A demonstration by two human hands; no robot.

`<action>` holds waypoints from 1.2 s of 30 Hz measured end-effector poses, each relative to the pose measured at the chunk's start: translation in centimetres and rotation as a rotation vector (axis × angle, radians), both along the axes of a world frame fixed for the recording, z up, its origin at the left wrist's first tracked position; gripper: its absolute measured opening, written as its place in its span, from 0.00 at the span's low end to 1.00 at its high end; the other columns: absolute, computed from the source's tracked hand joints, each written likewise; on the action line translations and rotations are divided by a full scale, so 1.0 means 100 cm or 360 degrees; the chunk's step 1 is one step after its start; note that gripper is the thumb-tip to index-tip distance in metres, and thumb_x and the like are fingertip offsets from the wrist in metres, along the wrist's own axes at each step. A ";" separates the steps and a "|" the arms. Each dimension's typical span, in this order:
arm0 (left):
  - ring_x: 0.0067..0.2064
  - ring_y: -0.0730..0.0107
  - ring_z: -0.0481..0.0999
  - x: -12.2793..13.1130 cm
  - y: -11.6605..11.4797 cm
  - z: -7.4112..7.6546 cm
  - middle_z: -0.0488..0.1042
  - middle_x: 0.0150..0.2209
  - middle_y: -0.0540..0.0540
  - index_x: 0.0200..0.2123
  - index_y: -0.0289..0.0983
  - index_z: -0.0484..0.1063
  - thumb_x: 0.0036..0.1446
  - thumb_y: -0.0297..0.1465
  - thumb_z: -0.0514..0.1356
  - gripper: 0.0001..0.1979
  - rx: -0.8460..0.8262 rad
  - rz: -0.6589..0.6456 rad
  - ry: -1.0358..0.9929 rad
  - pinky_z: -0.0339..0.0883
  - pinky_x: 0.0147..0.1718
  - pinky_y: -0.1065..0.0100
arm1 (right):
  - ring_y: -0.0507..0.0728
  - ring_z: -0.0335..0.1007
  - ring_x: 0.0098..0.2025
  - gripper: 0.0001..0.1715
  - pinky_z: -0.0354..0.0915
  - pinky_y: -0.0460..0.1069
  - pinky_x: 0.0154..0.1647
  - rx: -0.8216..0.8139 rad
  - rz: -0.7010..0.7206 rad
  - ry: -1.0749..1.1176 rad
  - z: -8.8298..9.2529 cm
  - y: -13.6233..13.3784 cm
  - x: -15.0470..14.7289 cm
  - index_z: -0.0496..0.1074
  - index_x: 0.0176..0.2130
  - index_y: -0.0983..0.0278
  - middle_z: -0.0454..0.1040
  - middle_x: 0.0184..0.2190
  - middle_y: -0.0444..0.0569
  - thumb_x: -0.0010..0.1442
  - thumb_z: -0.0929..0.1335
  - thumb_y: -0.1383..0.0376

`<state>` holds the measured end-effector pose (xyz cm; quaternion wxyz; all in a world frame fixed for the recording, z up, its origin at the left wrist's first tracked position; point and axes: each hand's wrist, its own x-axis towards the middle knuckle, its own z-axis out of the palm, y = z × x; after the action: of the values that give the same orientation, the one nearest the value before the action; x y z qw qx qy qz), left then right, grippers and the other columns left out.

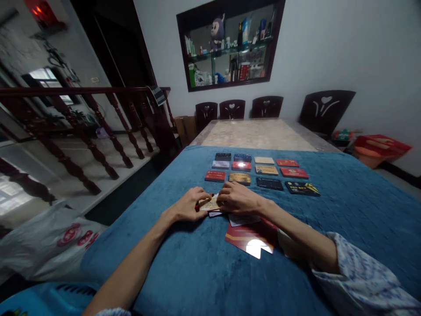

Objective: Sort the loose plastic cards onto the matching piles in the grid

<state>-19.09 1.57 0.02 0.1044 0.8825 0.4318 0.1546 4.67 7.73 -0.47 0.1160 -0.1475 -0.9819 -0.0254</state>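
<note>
Both of my hands meet over a small loose pile of plastic cards (209,204) on the blue cloth. My left hand (189,205) grips the pile's left edge, thumb below and fingers on top. From the right, my right hand (237,198) closes its fingers on the pile's other end; the fingertips are partly hidden. A pale card (243,220) pokes out under my right wrist, over a red folder (243,241) with a bright glare. Beyond my hands, several cards lie in rows, among them a gold card (240,178) and a black VIP card (301,188).
The blue cloth (345,210) covers the near part of a stone-topped table (243,131). Dark chairs (267,106) stand around its far end. A wooden railing (108,118) runs along the left, with a white plastic bag (49,241) below. A red bag (381,145) sits at right.
</note>
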 end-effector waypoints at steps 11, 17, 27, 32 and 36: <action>0.42 0.64 0.73 -0.002 0.000 0.001 0.76 0.38 0.44 0.37 0.37 0.76 0.54 0.28 0.58 0.09 0.0098 -0.0027 -0.0086 0.66 0.45 0.63 | 0.58 0.63 0.41 0.17 0.55 0.52 0.42 -0.0001 -0.0015 0.0033 0.003 -0.003 -0.001 0.77 0.43 0.63 0.78 0.37 0.52 0.70 0.60 0.61; 0.39 0.65 0.73 -0.002 0.002 -0.004 0.77 0.33 0.45 0.33 0.38 0.76 0.59 0.29 0.56 0.09 0.0323 0.0009 -0.0112 0.65 0.43 0.61 | 0.58 0.64 0.42 0.17 0.55 0.54 0.46 0.0069 -0.0133 0.0100 0.004 -0.004 -0.002 0.77 0.40 0.62 0.79 0.35 0.51 0.70 0.60 0.63; 0.38 0.66 0.73 -0.004 0.013 -0.016 0.78 0.35 0.43 0.38 0.36 0.79 0.64 0.30 0.55 0.11 0.0500 0.0101 -0.0386 0.69 0.40 0.63 | 0.57 0.64 0.41 0.14 0.55 0.52 0.43 0.0031 -0.0342 0.0327 -0.010 0.005 -0.004 0.77 0.41 0.61 0.79 0.35 0.50 0.69 0.62 0.66; 0.38 0.68 0.74 -0.004 0.016 -0.019 0.78 0.35 0.44 0.40 0.36 0.78 0.64 0.27 0.56 0.10 0.0519 0.0055 -0.0487 0.69 0.39 0.66 | 0.58 0.66 0.40 0.12 0.55 0.50 0.39 -0.0030 -0.0432 0.0420 -0.015 0.006 -0.005 0.78 0.40 0.62 0.79 0.35 0.50 0.66 0.64 0.68; 0.39 0.68 0.74 -0.005 0.017 -0.022 0.79 0.37 0.45 0.42 0.37 0.78 0.61 0.23 0.56 0.11 0.0465 0.0094 -0.0498 0.70 0.40 0.66 | 0.58 0.67 0.39 0.11 0.55 0.50 0.38 -0.0010 -0.0503 0.0432 -0.016 0.007 -0.005 0.78 0.39 0.62 0.79 0.34 0.50 0.65 0.65 0.69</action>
<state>-19.60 3.30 -2.16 0.0364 0.8405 0.4090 0.3536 4.17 8.39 -2.06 0.2413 -0.3021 -0.9220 -0.0203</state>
